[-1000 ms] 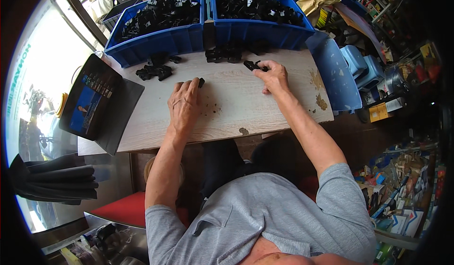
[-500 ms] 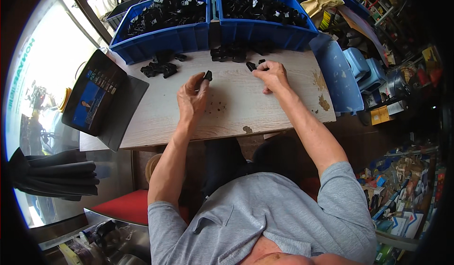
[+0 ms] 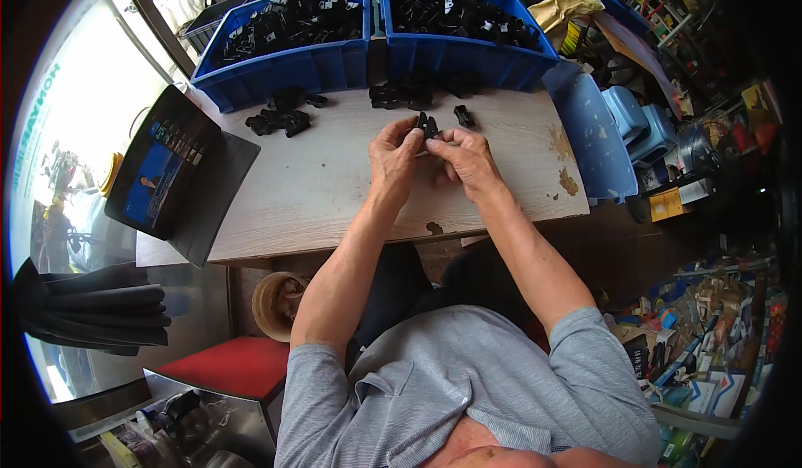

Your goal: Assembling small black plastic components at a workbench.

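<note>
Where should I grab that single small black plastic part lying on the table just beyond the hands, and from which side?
Probably across its narrow width, near the middle. The loose black part lies flat on the wooden table, apart from the pile to its left, with bare board on both long sides. The right hand is nearest, so come down from above with thumb and forefinger. Its finer shape is too small to tell.

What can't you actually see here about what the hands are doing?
- Small black part, head view: mostly covered by the left hand and right hand; shape unclear.
- Fingertips: curled together, grip hidden.
- Blue bins: contents too small and dark to tell apart.
- Table underside: hidden by the body.
</note>
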{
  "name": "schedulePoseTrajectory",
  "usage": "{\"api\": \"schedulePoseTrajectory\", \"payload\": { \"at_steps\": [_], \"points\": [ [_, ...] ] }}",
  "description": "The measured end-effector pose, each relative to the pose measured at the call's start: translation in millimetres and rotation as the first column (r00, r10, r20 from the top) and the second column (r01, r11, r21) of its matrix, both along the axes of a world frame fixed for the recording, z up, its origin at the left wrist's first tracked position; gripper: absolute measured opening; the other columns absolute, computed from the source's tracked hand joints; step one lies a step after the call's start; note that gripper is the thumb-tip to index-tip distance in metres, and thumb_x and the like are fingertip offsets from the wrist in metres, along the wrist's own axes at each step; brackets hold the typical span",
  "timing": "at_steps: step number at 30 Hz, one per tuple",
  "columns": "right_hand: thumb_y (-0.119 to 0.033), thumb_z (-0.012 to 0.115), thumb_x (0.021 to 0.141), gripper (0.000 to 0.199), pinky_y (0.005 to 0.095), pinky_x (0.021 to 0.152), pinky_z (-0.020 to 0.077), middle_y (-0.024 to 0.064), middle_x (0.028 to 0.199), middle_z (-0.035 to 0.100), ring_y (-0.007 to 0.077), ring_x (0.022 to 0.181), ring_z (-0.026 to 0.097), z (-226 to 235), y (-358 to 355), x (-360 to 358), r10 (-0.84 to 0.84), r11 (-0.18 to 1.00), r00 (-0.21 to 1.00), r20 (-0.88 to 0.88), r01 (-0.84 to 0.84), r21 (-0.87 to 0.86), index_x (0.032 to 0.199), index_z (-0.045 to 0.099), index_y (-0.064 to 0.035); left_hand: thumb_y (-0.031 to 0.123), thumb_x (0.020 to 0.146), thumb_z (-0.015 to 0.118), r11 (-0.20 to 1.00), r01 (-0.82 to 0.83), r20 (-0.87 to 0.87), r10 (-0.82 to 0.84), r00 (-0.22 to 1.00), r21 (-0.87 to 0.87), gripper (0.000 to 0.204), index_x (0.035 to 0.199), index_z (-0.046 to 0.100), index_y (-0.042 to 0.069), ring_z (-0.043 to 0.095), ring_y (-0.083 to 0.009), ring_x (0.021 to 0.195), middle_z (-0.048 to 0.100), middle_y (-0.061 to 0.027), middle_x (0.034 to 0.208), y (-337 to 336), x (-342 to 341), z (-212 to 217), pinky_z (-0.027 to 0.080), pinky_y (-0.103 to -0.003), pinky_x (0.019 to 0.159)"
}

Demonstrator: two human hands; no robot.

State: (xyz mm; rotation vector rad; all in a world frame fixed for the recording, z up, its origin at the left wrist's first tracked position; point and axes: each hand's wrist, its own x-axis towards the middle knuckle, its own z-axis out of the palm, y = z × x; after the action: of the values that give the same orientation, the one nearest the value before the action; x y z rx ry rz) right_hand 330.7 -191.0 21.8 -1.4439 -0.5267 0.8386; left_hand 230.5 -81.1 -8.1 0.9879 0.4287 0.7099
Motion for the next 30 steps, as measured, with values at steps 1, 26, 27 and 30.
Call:
{"api": "schedulePoseTrajectory", "payload": {
  "at_steps": [1,26,27,30],
  "points": [
    [-0.016,0.079,0.087,0.019,0.0296,0.043,0.0524,0.0026,0.073,0.064,0.0079,0.046,0.047,1.2,0.6,-0.2,0.004,1.0,1.0,-0.003,-0.004,0.0,0.093,0.066,-0.003,0.007,0.098,0.064,0.998,0.028,0.031,-0.027,0.999,-0.048,0.029,0.124,0.065,-0.005,0.07,-0.0173,0.095,0.071,-0.012,0.111,0.6,-3.2,0.0,0.058,-0.03,0.085],
    [-0.011,0.074,0.084,0.034,0.0312,0.039,0.0483,0.0051,0.072,0.063,0.0117,0.043,0.052,25.4,16.0,-11.4,0.152,0.927,0.959,0.24,-0.054,-0.372,0.117,0.066,-0.0054,-0.004,0.087,0.063,0.235,0.099,-0.157,0.243,0.957,0.967,0.031,0.116,0.07,0.007,0.069,-0.037,0.091,0.07,-0.0142,0.102,23.2,-41.2,7.9,0.057,-0.042,0.08],
    [-0.011,0.074,0.084,0.034,0.0312,0.039,0.0483,0.0051,0.072,0.063,0.0117,0.043,0.052,26.0,16.2,-12.4,0.146,0.926,0.96,0.239,-0.048,-0.374,0.117,0.066,-0.0054,-0.004,0.087,0.063,0.237,0.101,-0.159,0.236,0.959,0.966,0.031,0.116,0.07,0.007,0.069,-0.037,0.091,0.07,-0.0142,0.102,23.7,-43.0,7.7,0.057,-0.042,0.08],
    [-0.009,0.072,0.086,0.038,0.0299,0.038,0.0444,0.0009,0.061,0.058,0.0106,0.041,0.048,26.1,18.5,-9.8,0.194,0.908,0.963,0.188,-0.104,-0.406,0.123,0.065,-0.0063,-0.006,0.085,0.064,0.196,0.123,-0.172,0.253,0.952,0.973,0.034,0.115,0.07,0.007,0.069,-0.0358,0.09,0.069,-0.0138,0.102,21.8,-43.8,6.8,0.056,-0.042,0.08]
  ]
}}
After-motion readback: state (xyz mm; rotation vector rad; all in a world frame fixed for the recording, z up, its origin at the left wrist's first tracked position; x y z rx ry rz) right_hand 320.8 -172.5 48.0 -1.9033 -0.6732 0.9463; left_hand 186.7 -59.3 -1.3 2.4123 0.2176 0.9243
